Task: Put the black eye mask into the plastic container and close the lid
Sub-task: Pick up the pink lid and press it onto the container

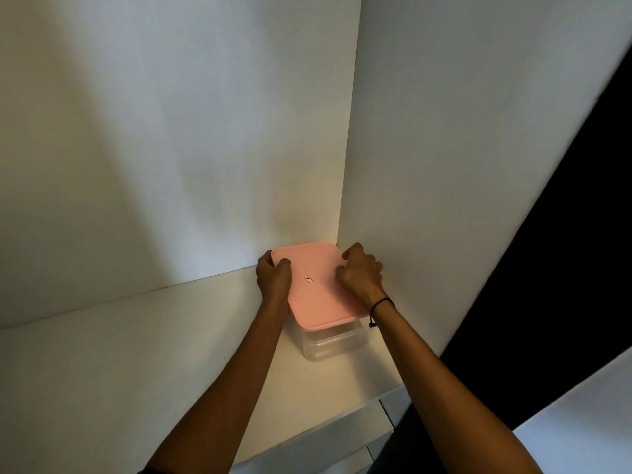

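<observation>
A clear plastic container stands on a white shelf, pushed into the back right corner. Its pink lid lies flat on top, with a small label near the middle. My left hand grips the lid's left edge, fingers curled over the far left corner. My right hand presses on the lid's right edge with bent fingers; a black band circles that wrist. The black eye mask is not visible; the lid and the dim container walls hide whatever is inside.
The white shelf surface stretches left of the container. A white back wall and a white side wall meet right behind it. The shelf's front edge runs at the lower right, beside a dark gap.
</observation>
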